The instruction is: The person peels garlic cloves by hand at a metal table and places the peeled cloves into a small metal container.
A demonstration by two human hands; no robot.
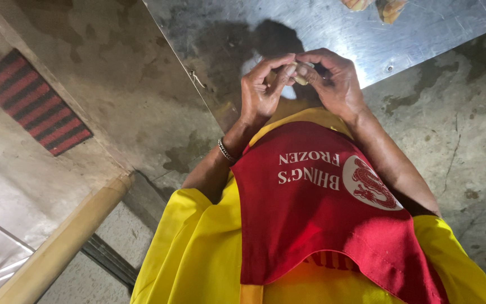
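Note:
Both my hands meet in front of my chest, over the edge of a scratched metal table [423, 34]. My left hand [261, 93], with a beaded bracelet on its wrist, and my right hand [337, 84] pinch a small pale piece of dough [296, 73] between their fingertips. The fingers hide most of the dough. Below the hands I see my red apron [322, 214] with white print, worn over a yellow shirt [198, 253].
Two small pale dough pieces [375, 7] lie at the table's far edge. Stained concrete floor [457, 146] lies around the table. A red-and-black striped grate [32, 104] is at the left. A tan pole [63, 242] slants across the lower left.

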